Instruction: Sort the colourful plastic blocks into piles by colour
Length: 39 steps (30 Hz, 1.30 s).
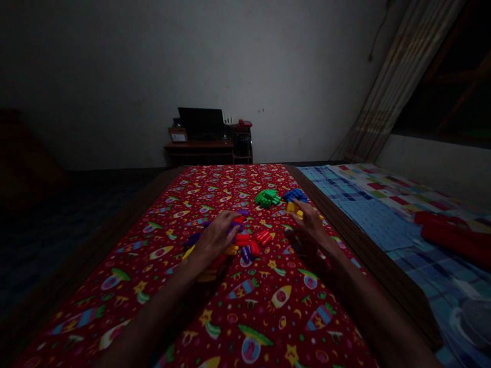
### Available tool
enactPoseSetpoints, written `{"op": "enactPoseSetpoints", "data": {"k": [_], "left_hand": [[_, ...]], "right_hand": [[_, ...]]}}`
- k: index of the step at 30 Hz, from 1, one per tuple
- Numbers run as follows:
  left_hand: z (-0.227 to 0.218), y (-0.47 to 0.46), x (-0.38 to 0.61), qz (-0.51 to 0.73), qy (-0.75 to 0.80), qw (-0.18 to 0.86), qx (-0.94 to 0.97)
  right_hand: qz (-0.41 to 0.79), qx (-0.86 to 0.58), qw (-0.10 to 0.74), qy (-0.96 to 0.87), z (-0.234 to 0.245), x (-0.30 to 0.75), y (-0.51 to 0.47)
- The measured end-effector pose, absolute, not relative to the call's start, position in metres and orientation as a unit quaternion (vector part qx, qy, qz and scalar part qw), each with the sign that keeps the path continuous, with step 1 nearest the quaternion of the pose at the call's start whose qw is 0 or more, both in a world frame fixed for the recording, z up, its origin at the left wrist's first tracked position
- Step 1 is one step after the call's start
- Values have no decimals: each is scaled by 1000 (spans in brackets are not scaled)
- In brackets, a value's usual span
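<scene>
My left hand lies over a mixed heap of small shiny plastic pieces, its thumb and index finger apart. Purple pieces, yellow pieces and red pieces show around it; the hand hides part of the heap. My right hand hovers low over several yellow pieces, fingers bent but spread, partly covering them. Just beyond it sits a pile of blue pieces. Left of that is a pile of green pieces. Between my hands lie loose red pieces and a purple piece.
A red patterned cloth covers the long table, with dark wooden edges along its sides. To the right is a bed with a checked blue cover, a red item and a fan. A monitor stands on a desk by the far wall.
</scene>
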<state>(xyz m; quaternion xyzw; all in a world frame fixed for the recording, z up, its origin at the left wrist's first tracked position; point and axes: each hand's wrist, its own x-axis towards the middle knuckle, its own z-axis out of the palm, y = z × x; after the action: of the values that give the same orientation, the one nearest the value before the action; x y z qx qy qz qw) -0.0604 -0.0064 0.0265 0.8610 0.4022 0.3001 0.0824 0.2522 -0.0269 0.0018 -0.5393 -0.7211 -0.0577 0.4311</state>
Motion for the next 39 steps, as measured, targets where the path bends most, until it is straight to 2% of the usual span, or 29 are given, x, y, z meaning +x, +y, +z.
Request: {"op": "enactPoseSetpoints", "data": {"k": [4, 8, 11, 14, 19, 22, 30, 36, 39], "left_hand": [[12, 14, -85, 248, 446, 25, 860], [1, 16, -91, 172, 465, 40, 868], [3, 12, -90, 138, 475, 45, 868], [8, 10, -88, 116, 484, 48, 866], [9, 11, -86, 126, 488, 57, 862], [5, 12, -87, 163, 483, 31, 860], [12, 15, -100, 52, 507, 1, 860], [10, 20, -107, 45, 521, 21, 852], [10, 17, -105, 61, 532, 18, 844]], "right_hand": [[-118, -615, 355, -694, -7, 300, -17], [-113, -665, 294, -677, -17, 314, -18], [-114, -683, 284, -663, -17, 311, -19], [-124, -677, 316, -653, -12, 306, -19], [-100, -628, 387, -668, 2, 289, -20], [-56, -603, 398, -689, 9, 266, -24], [38, -467, 324, -822, 2, 190, -51], [12, -366, 295, -883, -9, 152, -66], [-20, -342, 249, -906, -12, 130, -63]]}}
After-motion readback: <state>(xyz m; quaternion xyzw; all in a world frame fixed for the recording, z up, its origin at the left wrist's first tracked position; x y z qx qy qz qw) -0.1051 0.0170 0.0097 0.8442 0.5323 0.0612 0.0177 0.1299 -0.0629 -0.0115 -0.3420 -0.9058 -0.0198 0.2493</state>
